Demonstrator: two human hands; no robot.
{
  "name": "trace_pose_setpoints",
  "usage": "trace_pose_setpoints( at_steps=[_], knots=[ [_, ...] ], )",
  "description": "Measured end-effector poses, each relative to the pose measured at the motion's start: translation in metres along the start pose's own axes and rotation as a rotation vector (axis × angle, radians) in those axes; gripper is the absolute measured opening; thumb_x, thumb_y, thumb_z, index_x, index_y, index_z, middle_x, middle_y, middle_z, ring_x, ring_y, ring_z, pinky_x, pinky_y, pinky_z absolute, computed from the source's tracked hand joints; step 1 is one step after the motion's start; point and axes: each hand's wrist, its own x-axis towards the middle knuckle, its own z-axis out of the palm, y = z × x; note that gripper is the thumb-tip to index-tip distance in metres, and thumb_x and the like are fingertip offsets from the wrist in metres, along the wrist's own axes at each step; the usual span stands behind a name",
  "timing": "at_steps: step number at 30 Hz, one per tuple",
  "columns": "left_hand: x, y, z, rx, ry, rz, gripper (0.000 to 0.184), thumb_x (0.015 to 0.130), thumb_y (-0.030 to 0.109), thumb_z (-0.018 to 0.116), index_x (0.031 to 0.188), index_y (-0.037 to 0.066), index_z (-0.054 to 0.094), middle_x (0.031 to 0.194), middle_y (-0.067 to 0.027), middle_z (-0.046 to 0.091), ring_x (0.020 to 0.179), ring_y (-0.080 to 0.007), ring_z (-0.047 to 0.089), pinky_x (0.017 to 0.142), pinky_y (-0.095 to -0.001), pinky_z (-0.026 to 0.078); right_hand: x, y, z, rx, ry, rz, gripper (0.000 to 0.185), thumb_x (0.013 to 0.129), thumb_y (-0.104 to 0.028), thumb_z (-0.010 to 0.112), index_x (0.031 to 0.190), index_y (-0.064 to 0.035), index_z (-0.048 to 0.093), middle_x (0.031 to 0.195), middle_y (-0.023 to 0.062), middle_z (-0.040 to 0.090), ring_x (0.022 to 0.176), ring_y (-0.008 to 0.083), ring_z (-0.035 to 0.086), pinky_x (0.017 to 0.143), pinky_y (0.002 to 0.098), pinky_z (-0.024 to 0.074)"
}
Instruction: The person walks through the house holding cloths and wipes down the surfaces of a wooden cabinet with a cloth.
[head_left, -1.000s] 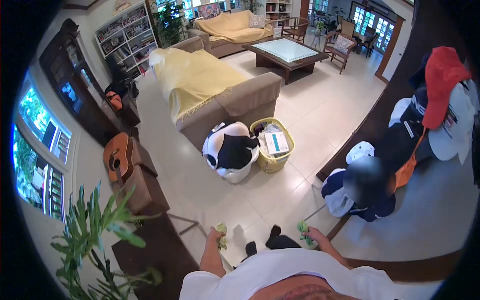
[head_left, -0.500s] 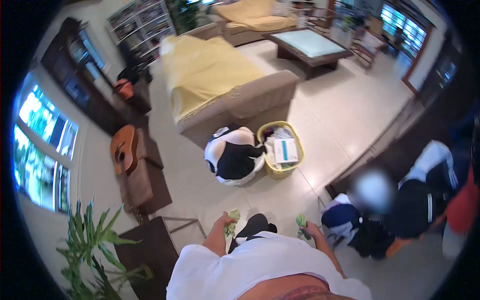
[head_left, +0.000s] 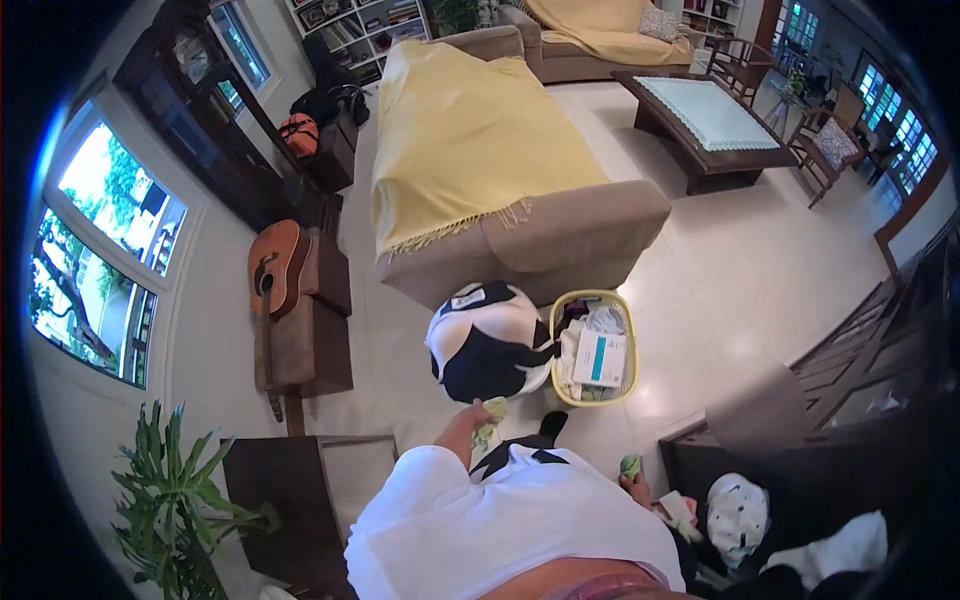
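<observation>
My left hand (head_left: 464,424) is closed around a crumpled pale green cloth (head_left: 484,436), whose end hangs below the fingers. Off to the right, low beside my body, my right hand (head_left: 637,489) grips a small green cloth bundle (head_left: 629,466). Just beyond my left hand stands a rounded pile of black and pale fabric (head_left: 485,345), partly over a white container. Beside it on the floor is a yellow basket (head_left: 632,345) with clothes inside. A white box with a teal stripe (head_left: 600,357) lies on top of them.
A sofa (head_left: 590,240) under a yellow throw stands ahead. On the left are a guitar (head_left: 280,262), a dark side table (head_left: 275,490) and a leafy plant (head_left: 180,510). Caps and clothes, including a white patterned cap (head_left: 738,515), sit at lower right by dark furniture (head_left: 850,430).
The view has shifted, and I am closer to the basket and fabric pile. My left hand has come near the pile. Both hands keep their green cloths.
</observation>
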Motion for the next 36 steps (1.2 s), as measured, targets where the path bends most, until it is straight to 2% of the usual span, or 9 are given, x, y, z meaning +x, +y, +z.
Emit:
trace_pose_setpoints(
  at_steps=[4, 9, 16, 19, 25, 28, 29, 32, 36],
  knots=[
    [0.046, 0.082, -0.029, 0.177, 0.070, 0.128, 0.102, 0.056, 0.042, 0.084, 0.126, -0.006, 0.027, 0.111, -0.0253, 0.056, 0.103, -0.0339, 0.057, 0.088, -0.0423, 0.045, 0.052, -0.015, -0.032, 0.195, 0.177, -0.117, 0.041, 0.080, -0.033, 0.063, 0.101, 0.0005, 0.057, 0.094, 0.0173, 0.062, 0.085, 0.0259, 0.059, 0.074, 0.0381, 0.0453],
    [0.059, 0.206, -0.054, 0.129, -0.122, 0.135, 0.110, 0.057, 0.039, 0.084, 0.131, -0.009, 0.018, 0.111, -0.0271, 0.055, 0.100, -0.0320, 0.058, 0.082, -0.0413, 0.048, 0.076, -0.031, -0.077, 0.132, 0.373, -0.110, 0.042, 0.083, -0.027, 0.062, 0.109, 0.0038, 0.052, 0.096, 0.0192, 0.060, 0.087, 0.0295, 0.056, 0.078, 0.0386, 0.0430],
    [0.112, 0.366, 0.013, 0.075, -0.197, 0.236, 0.119, 0.063, 0.034, 0.082, 0.141, -0.003, 0.000, 0.120, -0.0257, 0.052, 0.105, -0.0297, 0.056, 0.083, -0.0422, 0.046, 0.141, -0.004, -0.136, 0.281, 0.530, -0.107, 0.044, 0.081, -0.027, 0.066, 0.106, 0.0059, 0.053, 0.098, 0.0217, 0.060, 0.086, 0.0331, 0.055, 0.079, 0.0401, 0.0424],
    [0.175, 0.403, 0.064, 0.241, -0.166, 0.400, 0.120, 0.062, 0.041, 0.081, 0.139, -0.006, 0.002, 0.118, -0.0264, 0.052, 0.105, -0.0336, 0.056, 0.084, -0.0417, 0.046, 0.208, 0.001, -0.183, 0.264, 0.430, -0.083, 0.044, 0.080, -0.024, 0.066, 0.111, 0.0046, 0.053, 0.099, 0.0217, 0.061, 0.088, 0.0335, 0.057, 0.081, 0.0406, 0.0427],
    [0.148, 0.513, 0.082, 0.351, -0.207, 0.292, 0.122, 0.060, 0.044, 0.082, 0.137, -0.011, 0.004, 0.117, -0.0257, 0.053, 0.102, -0.0328, 0.057, 0.084, -0.0386, 0.047, 0.268, -0.042, -0.279, 0.363, 0.272, 0.045, 0.040, 0.081, -0.011, 0.064, 0.116, 0.0037, 0.052, 0.101, 0.0164, 0.063, 0.090, 0.0266, 0.059, 0.081, 0.0362, 0.0450],
    [0.147, 0.546, 0.092, 0.243, -0.241, 0.253, 0.124, 0.057, 0.044, 0.083, 0.136, -0.012, 0.006, 0.117, -0.0261, 0.053, 0.103, -0.0314, 0.057, 0.085, -0.0383, 0.047, 0.286, -0.031, -0.300, 0.526, 0.275, 0.078, 0.042, 0.079, -0.019, 0.067, 0.115, -0.0003, 0.055, 0.101, 0.0142, 0.064, 0.088, 0.0261, 0.058, 0.080, 0.0373, 0.0442],
    [0.127, 0.570, 0.090, 0.229, -0.258, 0.193, 0.115, 0.056, 0.044, 0.083, 0.133, -0.011, 0.017, 0.120, -0.0253, 0.051, 0.108, -0.0298, 0.055, 0.090, -0.0364, 0.045, 0.299, -0.002, -0.294, 0.594, 0.240, 0.018, 0.045, 0.080, -0.026, 0.067, 0.115, -0.0014, 0.055, 0.103, 0.0127, 0.063, 0.087, 0.0263, 0.058, 0.080, 0.0370, 0.0444],
    [0.165, 0.584, 0.108, 0.410, -0.195, 0.254, 0.111, 0.056, 0.042, 0.084, 0.131, -0.011, 0.021, 0.117, -0.0243, 0.053, 0.104, -0.0293, 0.057, 0.086, -0.0367, 0.048, 0.335, 0.078, -0.283, 0.610, 0.121, 0.086, 0.037, 0.082, -0.015, 0.065, 0.111, 0.0047, 0.056, 0.100, 0.0166, 0.063, 0.089, 0.0243, 0.059, 0.081, 0.0355, 0.0452],
    [0.202, 0.601, 0.127, 0.381, -0.166, 0.307, 0.101, 0.056, 0.039, 0.084, 0.130, -0.005, 0.030, 0.113, -0.0217, 0.056, 0.099, -0.0299, 0.059, 0.084, -0.0379, 0.049, 0.334, 0.038, -0.320, 0.275, 0.106, 0.191, 0.039, 0.081, -0.023, 0.066, 0.109, 0.0033, 0.057, 0.099, 0.0175, 0.064, 0.089, 0.0253, 0.060, 0.080, 0.0366, 0.0457]
  ],
)
